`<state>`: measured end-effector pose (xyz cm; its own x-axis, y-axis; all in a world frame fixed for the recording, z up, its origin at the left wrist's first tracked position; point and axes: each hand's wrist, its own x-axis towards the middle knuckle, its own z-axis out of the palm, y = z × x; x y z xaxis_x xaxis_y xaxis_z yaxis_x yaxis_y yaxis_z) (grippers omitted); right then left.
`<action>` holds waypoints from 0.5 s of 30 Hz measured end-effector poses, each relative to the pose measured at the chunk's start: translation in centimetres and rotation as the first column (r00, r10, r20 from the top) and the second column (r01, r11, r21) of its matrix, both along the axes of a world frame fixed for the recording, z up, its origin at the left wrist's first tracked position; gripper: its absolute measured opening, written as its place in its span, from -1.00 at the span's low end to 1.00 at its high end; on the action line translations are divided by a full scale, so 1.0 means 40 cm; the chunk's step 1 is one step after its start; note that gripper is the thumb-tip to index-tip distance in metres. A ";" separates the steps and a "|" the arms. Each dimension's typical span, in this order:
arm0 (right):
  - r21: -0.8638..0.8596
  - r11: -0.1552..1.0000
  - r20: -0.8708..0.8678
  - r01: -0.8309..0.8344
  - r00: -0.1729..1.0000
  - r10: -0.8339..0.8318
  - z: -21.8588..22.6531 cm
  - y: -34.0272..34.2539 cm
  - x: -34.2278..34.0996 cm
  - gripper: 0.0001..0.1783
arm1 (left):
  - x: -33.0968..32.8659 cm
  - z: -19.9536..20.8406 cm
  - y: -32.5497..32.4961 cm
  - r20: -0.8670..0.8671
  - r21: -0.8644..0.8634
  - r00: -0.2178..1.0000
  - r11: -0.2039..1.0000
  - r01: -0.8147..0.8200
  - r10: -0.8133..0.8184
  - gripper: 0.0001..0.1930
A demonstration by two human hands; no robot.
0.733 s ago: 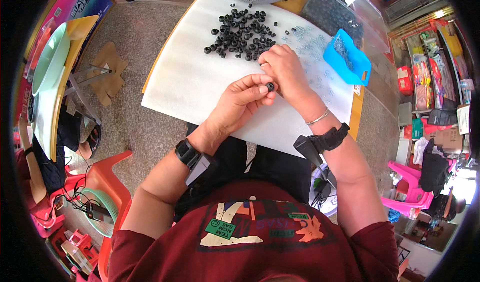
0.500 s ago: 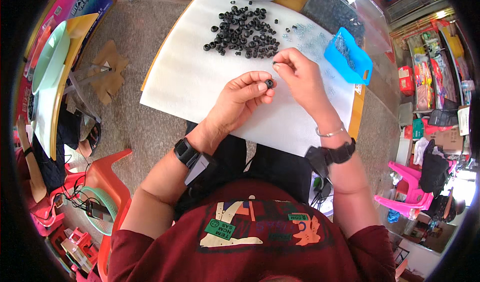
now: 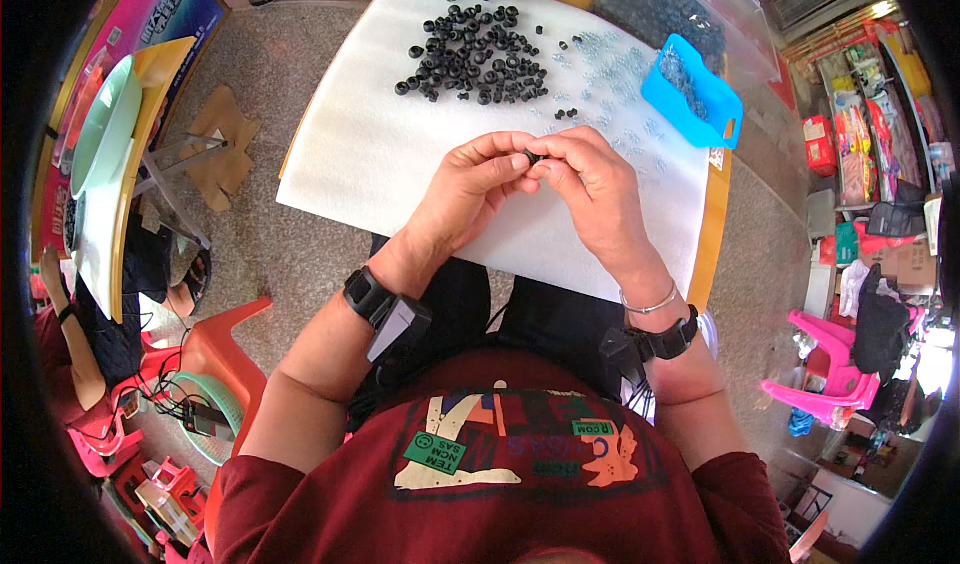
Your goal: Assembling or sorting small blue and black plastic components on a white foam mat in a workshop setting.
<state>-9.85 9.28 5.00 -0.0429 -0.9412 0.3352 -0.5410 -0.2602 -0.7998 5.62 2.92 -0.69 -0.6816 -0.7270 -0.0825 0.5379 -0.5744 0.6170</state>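
1. Black rubber is what the small ring (image 3: 531, 155) looks to be made of; it is pinched between the fingertips of both hands, which meet over the white sheet (image 3: 340, 164).
2. Left of the fingers, well apart, a pale green tray (image 3: 95, 129) is seen on a yellow-edged side table, with an orange stool (image 3: 215, 339) below it.
3. The left hand (image 3: 470, 189) is curled, its thumb and forefinger pressed together on the ring's left side; a black strap with a small device (image 3: 385, 314) is worn at its wrist.
4. Beyond the fingers, a heap of black rings (image 3: 470, 54) is spread on the sheet, not touched by either hand.
5. The right hand (image 3: 590, 189) is curled likewise, its fingertips closed on the ring's right side; a thin bangle (image 3: 650, 304) and a black strap are worn at its wrist.
6. Right of and beyond the fingers, small clear pieces (image 3: 610, 84) are scattered, and a blue scoop (image 3: 695, 89) is set near the table's edge.
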 end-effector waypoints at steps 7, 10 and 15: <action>0.083 0.992 0.191 0.094 0.976 -0.108 0.016 0.012 0.017 -0.87 | -0.002 0.014 0.004 0.067 -0.018 0.998 1.000 0.010 -0.008 -0.78; 0.016 0.995 0.082 0.093 0.992 -0.094 -0.010 0.007 0.000 -0.91 | -0.002 0.013 0.002 0.090 -0.039 0.996 0.999 0.022 -0.018 -0.78; -0.010 0.996 -0.003 0.084 0.996 -0.084 -0.005 0.010 -0.004 -0.90 | -0.003 0.007 0.002 0.080 -0.053 0.996 0.998 0.039 -0.035 -0.79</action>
<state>-10.03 9.70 4.80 -0.1201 -0.9311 0.3444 -0.5641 -0.2215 -0.7954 5.49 2.99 -0.39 -0.7011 -0.7062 -0.0981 0.4655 -0.5576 0.6873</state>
